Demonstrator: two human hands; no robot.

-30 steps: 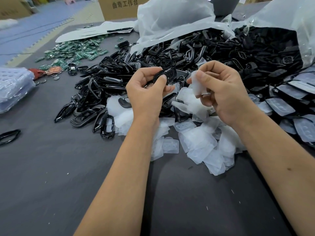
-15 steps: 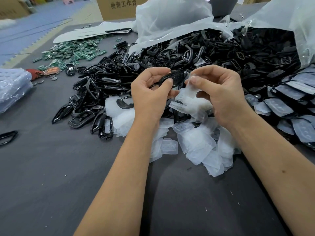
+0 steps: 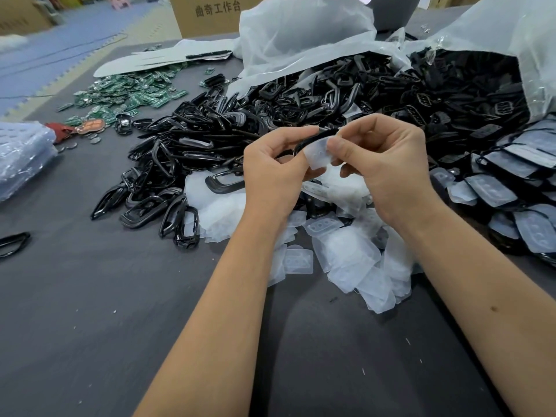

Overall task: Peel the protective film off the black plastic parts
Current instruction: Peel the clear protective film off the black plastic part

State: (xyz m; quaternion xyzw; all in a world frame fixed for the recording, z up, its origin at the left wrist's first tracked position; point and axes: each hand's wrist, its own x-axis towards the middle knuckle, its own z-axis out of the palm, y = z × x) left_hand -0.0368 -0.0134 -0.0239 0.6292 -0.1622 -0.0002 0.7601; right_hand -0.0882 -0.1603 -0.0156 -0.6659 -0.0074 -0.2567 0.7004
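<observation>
A black plastic part, a curved glossy frame, is held up above the table. A translucent white film is partly lifted from it and hangs at its lower side. Below lies a pile of peeled films, and behind it a heap of black parts.

Glossy black plastic parts heaped toward the table's far edge; translucent, milky matt film pieces piled near the middle. Matt dark grey table covering, cloth-like and lightly specked. Thin, crinkled translucent plastic bags at the far edge, green circuit boards and brown cardboard box toward the far left corner.
</observation>
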